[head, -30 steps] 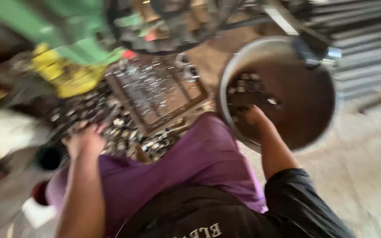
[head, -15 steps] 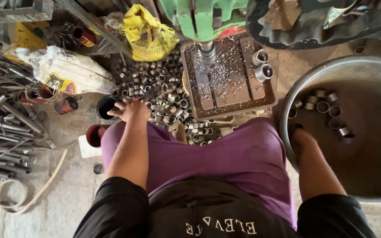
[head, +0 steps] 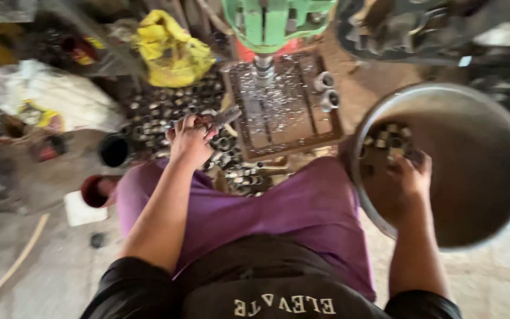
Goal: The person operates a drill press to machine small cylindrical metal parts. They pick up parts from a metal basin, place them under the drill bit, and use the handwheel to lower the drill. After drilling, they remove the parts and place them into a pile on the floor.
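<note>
Your left hand (head: 190, 140) rests on the pile of metal rings (head: 166, 115), fingers curled; your right hand (head: 409, 174) reaches into the metal basin (head: 479, 177), grip unclear.

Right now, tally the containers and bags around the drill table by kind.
Large metal bowl: 1
Yellow bag: 1
White sack: 1
Black cup: 1
Red cup: 1
Total: 5

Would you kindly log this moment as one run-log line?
left hand: on pliers-like tool over metal rings pile | right hand: in metal basin, touching rings | drill press table: ahead
</note>
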